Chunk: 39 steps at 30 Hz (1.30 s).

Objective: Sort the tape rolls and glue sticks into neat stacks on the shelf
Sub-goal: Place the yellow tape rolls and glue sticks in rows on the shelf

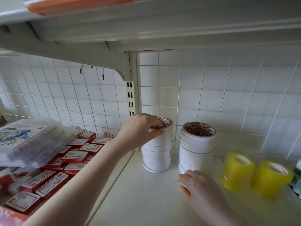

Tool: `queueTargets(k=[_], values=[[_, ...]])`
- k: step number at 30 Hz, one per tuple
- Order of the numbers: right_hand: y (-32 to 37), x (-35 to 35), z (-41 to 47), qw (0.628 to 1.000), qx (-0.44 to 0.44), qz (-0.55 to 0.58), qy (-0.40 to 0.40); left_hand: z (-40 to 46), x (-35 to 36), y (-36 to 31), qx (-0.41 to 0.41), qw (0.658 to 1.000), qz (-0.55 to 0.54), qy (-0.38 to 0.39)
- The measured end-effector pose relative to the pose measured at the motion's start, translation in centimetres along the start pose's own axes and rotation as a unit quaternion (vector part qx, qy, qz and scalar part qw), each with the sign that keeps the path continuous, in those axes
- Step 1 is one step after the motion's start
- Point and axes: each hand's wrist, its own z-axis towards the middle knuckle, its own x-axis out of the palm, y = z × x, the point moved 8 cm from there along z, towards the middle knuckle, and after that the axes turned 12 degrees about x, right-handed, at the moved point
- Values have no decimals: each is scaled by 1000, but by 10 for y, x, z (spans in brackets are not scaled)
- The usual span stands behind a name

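Two tall stacks of white tape rolls stand on the white shelf near the back grid wall. My left hand pinches the top roll of the left stack, fingers over its rim. The right stack stands a little apart, and my right hand rests on the shelf at its base, fingers spread, touching or nearly touching the lowest roll. Two yellow tape rolls, one and another, stand further right. No glue sticks can be told for sure.
A green-and-white bottle is cut off at the right edge. On the left section lie several red-and-white boxes and clear plastic pen cases. An upper shelf hangs overhead. A slotted upright divides the sections.
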Motion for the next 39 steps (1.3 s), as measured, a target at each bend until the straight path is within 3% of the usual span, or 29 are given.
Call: queueTargets(k=[14, 20, 26, 31, 39], values=[[-10, 3, -8, 1000, -21, 1, 22, -2, 1, -5, -59, 998, -1, 13], [-17, -15, -14, 1000, -23, -10, 13, -36, -26, -27, -69, 987, 80, -121], [-49, -36, -52, 999, 34, 1, 18, -89, -21, -53, -97, 972, 143, -162], [-94, -66, -105, 983, 181, -6, 27, -115, 10, -90, -90, 980, 108, -138], [-186, -150, -191, 959, 272, -74, 6, -95, 73, -207, -58, 994, 14, -89]])
